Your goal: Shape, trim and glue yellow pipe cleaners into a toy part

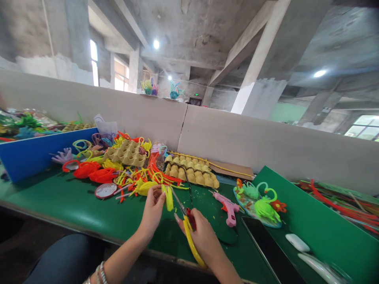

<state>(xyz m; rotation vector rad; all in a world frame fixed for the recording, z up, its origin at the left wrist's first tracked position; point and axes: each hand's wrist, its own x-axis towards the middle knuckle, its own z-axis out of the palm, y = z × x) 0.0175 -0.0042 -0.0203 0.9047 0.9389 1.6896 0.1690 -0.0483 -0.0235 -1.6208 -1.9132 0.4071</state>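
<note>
Two bare hands meet over a green table (74, 205), working on a small bundle of yellow pipe cleaner (169, 197). The left hand (152, 211) pinches the bundle upright between thumb and fingertips. Just right of the bundle, the right hand (204, 238) is closed around yellow-handled scissors (186, 221), whose blades angle up toward the bundle's lower end; whether the blades touch it is too fine to tell. A clean cut seems to call for keeping the bundle pinched tight, fingertips clear of the blades, and closing them squarely across the strands. Right of the bundle lies a pink glue gun (227, 207), and beyond it a tray with green fuzzy figures (262, 203). Behind the bundle sit yellow egg cartons (191, 171); to its left spreads a heap of red, orange and yellow pipe cleaners (118, 171).
</note>
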